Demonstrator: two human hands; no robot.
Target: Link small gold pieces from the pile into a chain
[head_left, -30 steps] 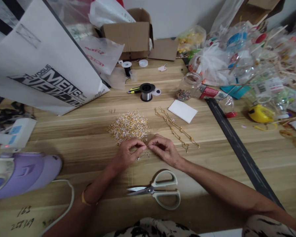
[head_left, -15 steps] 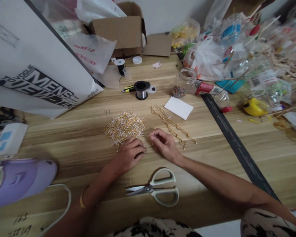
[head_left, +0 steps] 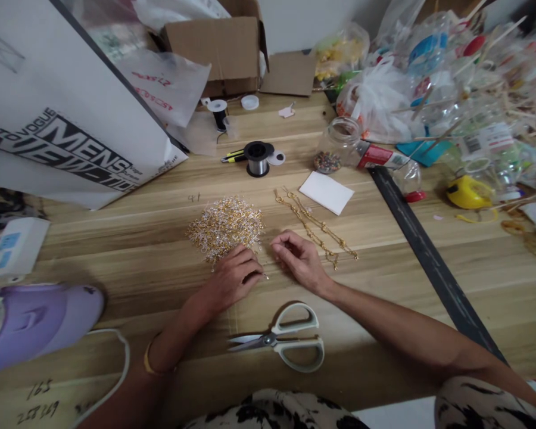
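A heap of small gold and silver jewellery findings [head_left: 226, 227] lies on the wooden table [head_left: 116, 250]. My left hand [head_left: 233, 276] rests just below the heap with its fingers curled over something small; a thin pin sticks out at its fingertips. My right hand [head_left: 300, 260] lies beside it, fingers curled and pinched, and what it holds is too small to see. Two gold chains [head_left: 315, 227] lie stretched out just right of my right hand. White-handled scissors [head_left: 282, 342] lie open near the table's front edge, below both hands.
A spool of wire [head_left: 258, 158], a black thread spool [head_left: 218, 112], a white card [head_left: 326, 192] and a bead jar [head_left: 337, 147] lie behind the hands. A large white printed bag [head_left: 67, 113], a cardboard box [head_left: 218, 53], a purple device [head_left: 36, 322] and piled plastic clutter [head_left: 464, 89] surround the area.
My hands were together, pinching a small piece between them. They have separated and lowered to the table; the left hand now lies by the heap's edge. The view shifted slightly.
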